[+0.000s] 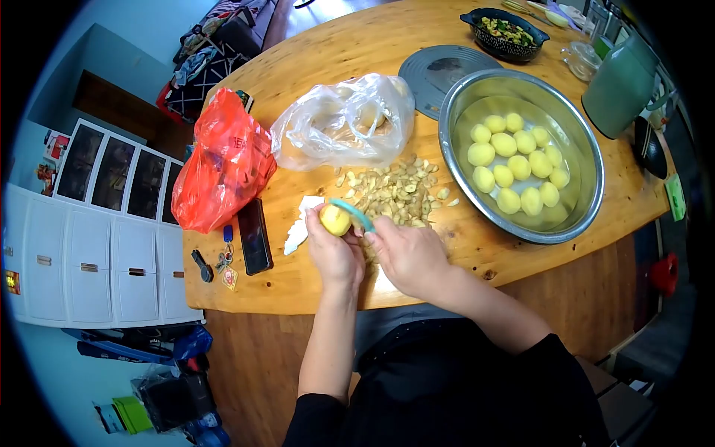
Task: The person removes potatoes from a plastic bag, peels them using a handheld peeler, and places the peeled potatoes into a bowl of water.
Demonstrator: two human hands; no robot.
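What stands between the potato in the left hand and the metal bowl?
The right hand, holding the peeler, sits between the potato and the metal bowl. Loose peels lie low on the table; beyond them, only the bowl's raised rim.

Room to pass ran across the table point(328, 59) behind the clear bag point(335, 134). The red bag point(225, 167), just beside it, blocked the left. Stray peels point(443, 193) narrowed the gap between the peel heap point(398, 190) and the steel basin point(586, 141), while the right forearm point(491, 304) crossed the near edge.
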